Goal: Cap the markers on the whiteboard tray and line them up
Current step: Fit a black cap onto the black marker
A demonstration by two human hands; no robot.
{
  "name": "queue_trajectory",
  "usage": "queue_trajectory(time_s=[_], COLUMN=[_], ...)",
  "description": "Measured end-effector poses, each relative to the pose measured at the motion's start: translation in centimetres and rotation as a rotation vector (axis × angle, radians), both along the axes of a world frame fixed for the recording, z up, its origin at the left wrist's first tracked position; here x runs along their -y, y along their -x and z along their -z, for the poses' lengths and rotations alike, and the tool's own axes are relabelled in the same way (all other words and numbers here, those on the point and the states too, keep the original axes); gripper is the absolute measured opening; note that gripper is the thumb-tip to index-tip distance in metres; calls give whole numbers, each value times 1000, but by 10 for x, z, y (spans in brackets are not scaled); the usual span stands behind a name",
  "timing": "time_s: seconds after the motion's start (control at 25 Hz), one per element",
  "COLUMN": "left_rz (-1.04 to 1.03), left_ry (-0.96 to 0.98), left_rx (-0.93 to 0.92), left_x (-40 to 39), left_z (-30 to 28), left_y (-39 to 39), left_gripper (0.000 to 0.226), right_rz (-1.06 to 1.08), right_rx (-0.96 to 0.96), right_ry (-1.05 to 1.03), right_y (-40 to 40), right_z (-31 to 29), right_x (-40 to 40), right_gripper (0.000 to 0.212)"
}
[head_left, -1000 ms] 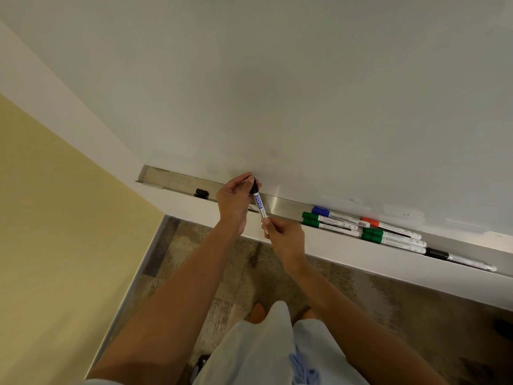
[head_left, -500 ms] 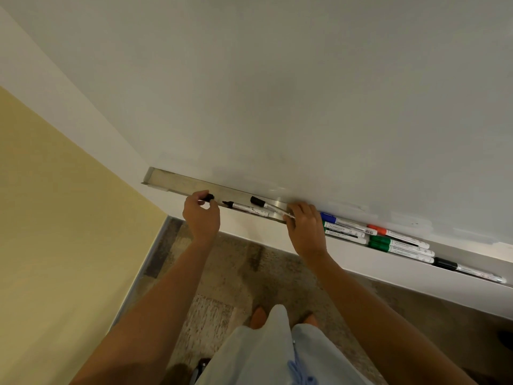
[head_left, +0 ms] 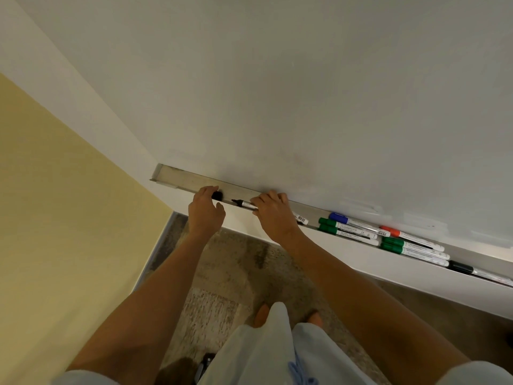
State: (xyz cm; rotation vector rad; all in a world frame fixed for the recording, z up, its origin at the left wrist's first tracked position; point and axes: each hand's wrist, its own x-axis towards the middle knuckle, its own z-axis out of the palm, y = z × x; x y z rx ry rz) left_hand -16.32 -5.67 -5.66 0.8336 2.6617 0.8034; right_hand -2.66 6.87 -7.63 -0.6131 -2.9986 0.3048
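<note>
Uncapped black-tipped white marker (head_left: 244,204), light, rigid, slick-barrelled: lying in the long metal whiteboard tray (head_left: 188,181), being pinched at mid-barrel by the right hand (head_left: 273,216). Small black plastic cap (head_left: 216,195) being nipped by the left hand (head_left: 205,211); best taken by its sides.

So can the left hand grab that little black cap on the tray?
Probably yes. The left hand is already right at the black cap on the tray, fingers curled beside it, and nothing lies between them. Whether it is touching the cap yet is hard to tell.

Both hands (head_left: 206,215) on marker tray (head_left: 183,179)
</note>
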Motion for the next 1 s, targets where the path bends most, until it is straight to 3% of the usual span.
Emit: queue_trajectory(time_s=[0.16, 0.36, 0.56, 0.76, 0.8, 0.92, 1.0], left_rz=[160, 287, 368, 223, 115, -249, -362], left_ry=[134, 204, 299, -211, -328, -758, -864], left_rx=[-100, -279, -374, -7, 150, 848, 1057], left_x=[3, 3, -2, -9, -14, -25, -29], left_z=[-1, -4, -6, -11, -11, -15, -16], left_y=[11, 19, 26, 1, -7, -30, -43], left_gripper=[38, 25, 7, 22, 23, 20, 19], right_rz=[59, 168, 228, 289, 294, 307, 306], right_rx=[16, -297, -386, -434, -423, -405, -428], right_ry=[47, 244, 388, 525, 551, 608, 598], right_y=[3, -11, -24, -41, -44, -52, -58], right_z=[0, -9, -19, -27, -28, -30, -31], right_x=[-3, 3, 4, 8, 9, 15, 18], right_gripper=[28, 21, 21, 23, 24, 25, 22])
